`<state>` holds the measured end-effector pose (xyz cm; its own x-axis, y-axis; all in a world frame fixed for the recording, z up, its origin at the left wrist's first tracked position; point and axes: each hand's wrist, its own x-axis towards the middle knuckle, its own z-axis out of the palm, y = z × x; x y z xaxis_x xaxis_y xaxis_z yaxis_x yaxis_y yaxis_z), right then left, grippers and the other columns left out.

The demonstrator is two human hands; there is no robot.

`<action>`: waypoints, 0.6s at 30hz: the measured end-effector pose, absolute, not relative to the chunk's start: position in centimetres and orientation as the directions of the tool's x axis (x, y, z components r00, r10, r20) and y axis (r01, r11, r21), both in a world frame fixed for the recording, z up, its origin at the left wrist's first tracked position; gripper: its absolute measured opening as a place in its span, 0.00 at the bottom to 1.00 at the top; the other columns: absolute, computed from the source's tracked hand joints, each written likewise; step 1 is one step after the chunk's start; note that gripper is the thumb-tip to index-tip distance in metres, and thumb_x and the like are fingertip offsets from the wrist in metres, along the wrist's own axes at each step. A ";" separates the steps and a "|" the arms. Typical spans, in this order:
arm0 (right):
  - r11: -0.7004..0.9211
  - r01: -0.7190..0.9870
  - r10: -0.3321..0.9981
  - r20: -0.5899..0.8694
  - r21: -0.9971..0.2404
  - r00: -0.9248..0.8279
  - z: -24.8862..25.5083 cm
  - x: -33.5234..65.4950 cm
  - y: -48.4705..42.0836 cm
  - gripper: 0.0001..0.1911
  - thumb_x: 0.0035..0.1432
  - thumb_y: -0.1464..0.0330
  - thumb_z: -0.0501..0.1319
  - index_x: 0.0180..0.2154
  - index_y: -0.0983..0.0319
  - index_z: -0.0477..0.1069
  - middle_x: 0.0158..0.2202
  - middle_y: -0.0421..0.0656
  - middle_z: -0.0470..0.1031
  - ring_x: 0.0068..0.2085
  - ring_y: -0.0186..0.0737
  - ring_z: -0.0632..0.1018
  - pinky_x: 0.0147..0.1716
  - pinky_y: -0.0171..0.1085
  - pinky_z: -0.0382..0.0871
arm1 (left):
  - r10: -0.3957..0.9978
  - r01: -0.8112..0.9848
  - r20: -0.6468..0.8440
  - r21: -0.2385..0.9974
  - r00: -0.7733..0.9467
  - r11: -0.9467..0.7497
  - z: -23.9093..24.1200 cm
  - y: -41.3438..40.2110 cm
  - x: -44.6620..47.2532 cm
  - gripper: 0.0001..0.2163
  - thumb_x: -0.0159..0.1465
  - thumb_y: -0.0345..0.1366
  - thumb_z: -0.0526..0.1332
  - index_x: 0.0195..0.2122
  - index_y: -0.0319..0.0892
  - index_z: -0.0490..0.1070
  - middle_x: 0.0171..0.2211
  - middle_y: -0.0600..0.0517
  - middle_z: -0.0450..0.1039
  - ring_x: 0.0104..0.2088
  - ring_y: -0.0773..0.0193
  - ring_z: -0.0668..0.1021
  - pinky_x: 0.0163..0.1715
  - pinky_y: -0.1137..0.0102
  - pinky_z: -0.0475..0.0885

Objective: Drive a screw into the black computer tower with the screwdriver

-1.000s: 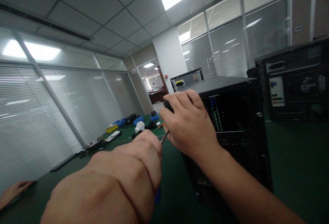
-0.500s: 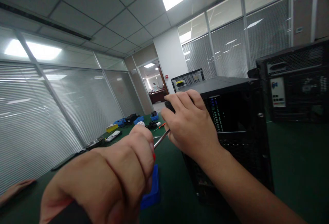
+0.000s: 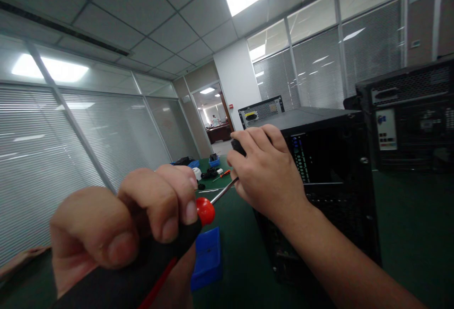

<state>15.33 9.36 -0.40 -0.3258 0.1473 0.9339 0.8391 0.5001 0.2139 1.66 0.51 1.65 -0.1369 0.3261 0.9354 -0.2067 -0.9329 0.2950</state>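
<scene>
A screwdriver (image 3: 166,252) is held tight in the left hand (image 3: 120,224). The fingers (image 3: 163,205) are wrapped over the black handle, and the thumb is pressed on the near side. A red stripe is seen along the handle, below the grip. A red ball-shaped collar sits just past the fingertips. From there the thin metal shaft is pointed up and away, toward the right hand (image 3: 266,176).

The tip of the shaft is hidden behind the right hand, so what it touches cannot be told. The right hand is curled over the top front corner of a black computer case (image 3: 333,195). A small dark part is covered by its fingers, and it cannot be told if that part is gripped or only pressed.

A blue bin (image 3: 207,257) is seen on the green table (image 3: 407,233), just under and beside the left hand's grip. A second black case (image 3: 407,115) is stood behind the first one, far from both hands. Small tools and blue boxes are laid far off on the table, past the shaft.
</scene>
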 end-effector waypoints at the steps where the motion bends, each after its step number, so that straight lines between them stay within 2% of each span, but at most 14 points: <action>1: 0.501 0.838 0.146 0.933 0.216 -0.328 -0.4 15.3 9.4 0.08 0.69 0.69 0.58 0.39 0.60 0.76 0.58 0.49 0.74 0.56 0.53 0.71 0.64 0.51 0.54 | 0.304 -0.146 0.926 0.276 -0.225 -0.950 1.7 0.3 2.4 0.25 0.69 0.41 0.67 0.23 0.42 0.51 0.20 0.60 0.59 0.23 0.67 0.66 0.32 0.65 0.70; 3: 0.503 0.837 0.147 0.933 0.217 -0.330 -0.4 15.3 9.4 0.07 0.68 0.69 0.59 0.39 0.60 0.76 0.58 0.49 0.73 0.57 0.53 0.71 0.65 0.51 0.53 | 0.280 -0.049 0.904 0.279 -0.324 -0.959 1.7 -0.2 3.5 0.27 0.69 0.43 0.67 0.23 0.42 0.50 0.19 0.60 0.55 0.21 0.68 0.63 0.29 0.65 0.67; 5: 0.508 0.834 0.144 0.934 0.214 -0.327 -0.4 15.4 9.4 0.06 0.67 0.69 0.60 0.40 0.60 0.76 0.59 0.49 0.73 0.57 0.53 0.71 0.65 0.51 0.53 | 0.276 -0.031 0.902 0.282 -0.334 -0.959 1.6 -0.6 4.2 0.28 0.69 0.43 0.68 0.21 0.42 0.48 0.18 0.60 0.52 0.21 0.69 0.61 0.27 0.66 0.66; 9: 0.544 0.817 0.145 0.938 0.191 -0.315 -0.4 15.5 9.2 0.04 0.62 0.69 0.63 0.39 0.60 0.76 0.58 0.49 0.74 0.57 0.54 0.71 0.65 0.51 0.53 | 0.283 -0.121 0.897 0.257 -0.340 -0.959 1.7 -0.8 4.4 0.31 0.69 0.38 0.67 0.21 0.42 0.43 0.19 0.59 0.53 0.21 0.70 0.61 0.28 0.68 0.67; 12: 0.567 0.805 0.153 0.939 0.172 -0.308 -0.4 15.5 9.1 0.05 0.63 0.68 0.62 0.40 0.59 0.77 0.58 0.48 0.74 0.57 0.53 0.71 0.65 0.51 0.53 | 0.300 -0.169 0.903 0.259 -0.308 -0.951 1.7 -0.6 4.3 0.33 0.68 0.41 0.68 0.23 0.42 0.39 0.19 0.58 0.54 0.22 0.68 0.62 0.29 0.66 0.67; 15: 0.563 0.808 0.145 0.942 0.173 -0.303 -0.4 15.4 9.2 0.07 0.66 0.67 0.60 0.40 0.59 0.77 0.57 0.47 0.74 0.57 0.52 0.71 0.65 0.50 0.53 | 0.292 -0.155 0.912 0.256 -0.288 -0.954 1.6 -0.5 4.1 0.34 0.66 0.47 0.69 0.23 0.41 0.40 0.18 0.58 0.54 0.22 0.67 0.62 0.29 0.64 0.66; 18: 0.550 0.815 0.129 0.945 0.183 -0.299 -0.4 15.3 9.3 0.07 0.67 0.68 0.59 0.38 0.59 0.76 0.57 0.47 0.75 0.57 0.52 0.71 0.65 0.50 0.54 | 0.279 -0.153 0.919 0.245 -0.279 -0.957 1.5 -0.5 3.8 0.34 0.64 0.48 0.70 0.22 0.42 0.41 0.18 0.58 0.55 0.21 0.67 0.62 0.29 0.65 0.67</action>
<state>15.33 9.35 -0.42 -0.2992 0.1295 0.9454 0.8148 0.5502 0.1825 3.85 -0.47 1.53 -0.2794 0.2793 0.9186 -0.1529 -0.9575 0.2446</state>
